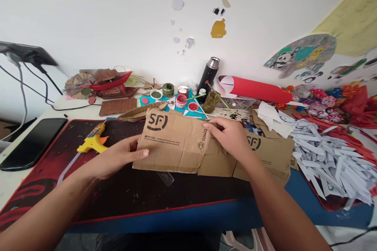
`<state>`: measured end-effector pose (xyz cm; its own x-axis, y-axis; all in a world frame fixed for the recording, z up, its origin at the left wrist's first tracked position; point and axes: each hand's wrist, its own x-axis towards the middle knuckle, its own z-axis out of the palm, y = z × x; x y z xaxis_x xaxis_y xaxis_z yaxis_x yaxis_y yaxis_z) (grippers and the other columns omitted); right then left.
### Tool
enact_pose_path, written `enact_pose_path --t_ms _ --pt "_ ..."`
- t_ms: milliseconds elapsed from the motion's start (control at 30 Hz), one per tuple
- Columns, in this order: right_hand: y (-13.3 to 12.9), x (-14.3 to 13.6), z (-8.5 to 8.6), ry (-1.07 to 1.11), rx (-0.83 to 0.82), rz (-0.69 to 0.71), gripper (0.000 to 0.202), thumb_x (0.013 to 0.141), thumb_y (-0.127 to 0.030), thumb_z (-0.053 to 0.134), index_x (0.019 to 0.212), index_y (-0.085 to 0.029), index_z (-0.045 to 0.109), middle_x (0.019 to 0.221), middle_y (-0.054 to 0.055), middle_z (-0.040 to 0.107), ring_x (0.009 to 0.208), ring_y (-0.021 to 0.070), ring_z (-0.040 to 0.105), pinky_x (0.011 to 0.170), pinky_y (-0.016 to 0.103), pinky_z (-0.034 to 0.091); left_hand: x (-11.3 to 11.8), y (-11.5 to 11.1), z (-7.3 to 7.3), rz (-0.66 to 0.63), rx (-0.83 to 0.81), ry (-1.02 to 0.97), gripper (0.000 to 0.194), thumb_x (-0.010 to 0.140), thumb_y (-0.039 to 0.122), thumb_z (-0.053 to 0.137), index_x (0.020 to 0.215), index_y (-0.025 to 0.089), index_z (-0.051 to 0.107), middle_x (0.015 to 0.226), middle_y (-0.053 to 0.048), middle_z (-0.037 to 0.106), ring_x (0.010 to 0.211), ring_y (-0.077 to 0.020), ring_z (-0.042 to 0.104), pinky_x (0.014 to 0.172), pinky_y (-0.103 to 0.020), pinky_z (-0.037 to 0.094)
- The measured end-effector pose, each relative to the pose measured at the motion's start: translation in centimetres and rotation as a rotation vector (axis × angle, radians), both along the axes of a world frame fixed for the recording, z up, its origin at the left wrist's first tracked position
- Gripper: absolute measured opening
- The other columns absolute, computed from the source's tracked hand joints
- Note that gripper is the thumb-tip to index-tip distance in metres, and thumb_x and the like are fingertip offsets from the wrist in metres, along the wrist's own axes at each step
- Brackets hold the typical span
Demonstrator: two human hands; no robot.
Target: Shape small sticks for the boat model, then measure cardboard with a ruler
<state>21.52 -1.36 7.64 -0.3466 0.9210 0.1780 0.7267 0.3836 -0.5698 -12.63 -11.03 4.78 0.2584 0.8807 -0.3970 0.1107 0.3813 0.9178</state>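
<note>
A flattened brown cardboard piece [167, 145] with printed SF lettering is held above the dark mat. My left hand [118, 157] grips its left edge, thumb on the front and the other fingers behind it. At the upper edge, right of the middle, my right hand [228, 135] pinches the cardboard with thumb and fingers. Another printed cardboard part [271, 157] extends to the right, behind my right forearm; whether the two are joined I cannot tell. Under the lower edge lies a small clear strip [165, 178].
A yellow glue gun [93, 139] and a phone [33, 144] are at the left. Paint jars [182, 100], a black flask [208, 73] and a red roll [259, 89] stand or lie behind. White paper strips [332, 160] are heaped at the right.
</note>
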Motion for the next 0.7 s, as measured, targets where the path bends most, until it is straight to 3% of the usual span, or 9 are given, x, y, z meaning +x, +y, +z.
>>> enact_pose_path --t_ms 100,267,500,700 --pt "0.1 -0.3 -0.1 -0.040 0.046 0.000 0.022 0.102 -0.042 0.068 0.094 -0.027 0.083 0.091 0.002 0.084 0.082 0.0226 0.075 0.071 0.032 0.047 1.3 -0.4 0.0 0.023 -0.052 0.008 0.062 0.081 0.065 0.084 0.129 0.027 0.076 0.137 -0.010 0.078 0.126 -0.0374 0.073 0.109 -0.052 0.059" --pt "0.0 -0.8 -0.1 -0.112 0.084 0.011 0.018 0.105 -0.037 0.068 0.104 -0.027 0.083 0.105 0.004 0.085 0.098 0.0245 0.077 0.080 0.033 0.050 1.9 -0.2 0.2 0.159 -0.060 -0.003 0.070 0.082 0.058 0.087 0.139 0.022 0.067 0.143 -0.012 0.075 0.119 -0.0316 0.077 0.101 -0.041 0.064" --pt "-0.4 -0.8 0.5 -0.144 0.060 0.070 0.025 0.110 -0.042 0.061 0.110 -0.026 0.080 0.111 0.005 0.084 0.101 0.0237 0.076 0.083 0.033 0.051 0.7 0.3 0.7 0.289 -0.187 -0.058 0.079 0.064 0.055 0.099 0.132 0.022 0.072 0.128 -0.010 0.082 0.099 -0.0309 0.082 0.080 -0.035 0.070" --pt "-0.6 1.4 1.7 -0.192 0.026 0.037 0.035 0.113 -0.047 0.053 0.106 -0.026 0.080 0.104 0.004 0.083 0.095 0.0230 0.075 0.078 0.032 0.048 0.5 0.3 2.7 0.425 -0.251 -0.045 0.090 0.046 0.058 0.103 0.129 0.032 0.077 0.110 -0.006 0.087 0.097 -0.0363 0.083 0.065 -0.031 0.071"
